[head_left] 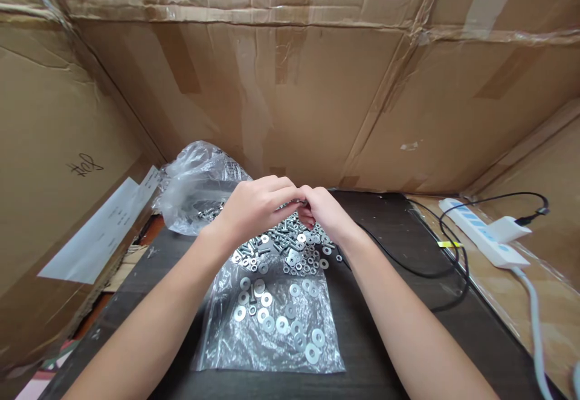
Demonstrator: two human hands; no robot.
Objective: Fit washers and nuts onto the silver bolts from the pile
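Above a pile of loose hardware, my left hand (256,203) and my right hand (327,211) meet at the fingertips. Both are closed in a pinch around a tiny metal piece, mostly hidden by the fingers, whose kind I cannot make out. Below them lie heaped bolts (283,240), hex nuts (310,262) and flat washers (293,256). Nearer to me a clear plastic bag (217,339) lies flat, with several larger washers (312,353) and a bolt (252,293) spread over it.
A crumpled clear bag (193,170) with more metal parts stands at the back left. Cardboard walls (317,98) surround the dark tabletop (362,339). On the right are a black cable (421,274) and a white power strip (483,237) with a plugged-in adapter (505,229).
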